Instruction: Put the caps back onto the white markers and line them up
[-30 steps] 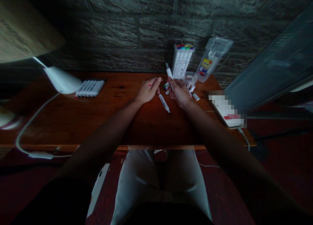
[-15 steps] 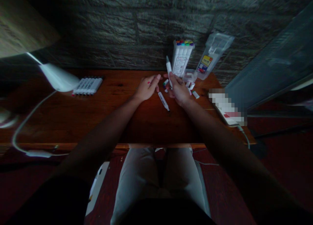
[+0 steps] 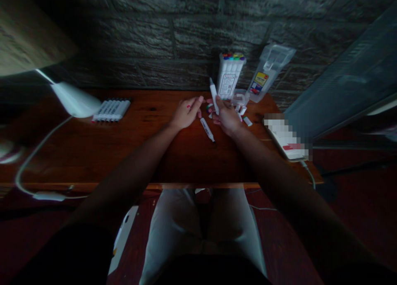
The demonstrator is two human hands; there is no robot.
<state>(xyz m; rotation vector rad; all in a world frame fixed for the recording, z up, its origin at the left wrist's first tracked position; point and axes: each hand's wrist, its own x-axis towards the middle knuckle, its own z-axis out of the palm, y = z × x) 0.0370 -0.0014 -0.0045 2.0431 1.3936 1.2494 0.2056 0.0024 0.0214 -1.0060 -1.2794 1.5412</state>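
My right hand is closed around a white marker, held upright with a slight leftward tilt and its pointed grey tip at the top. My left hand rests to its left, thumb stretched out and fingers slightly curled; a small red mark shows on its back. Another white marker, with dark lettering and a black end, lies slanted on the table, its upper end close to my left fingertips. Whether they touch it is unclear. Small caps, including a white and green one, lie around my right hand, some partly hidden.
A box of colour-topped markers and a clear plastic case stand against the stone wall. Several white markers lie in a row beside the lamp. A blurred-out white object sits at the table's right end.
The upright marker in my right hand has dropped slightly, its tip now lower. My left hand and the lying marker keep almost the same place.
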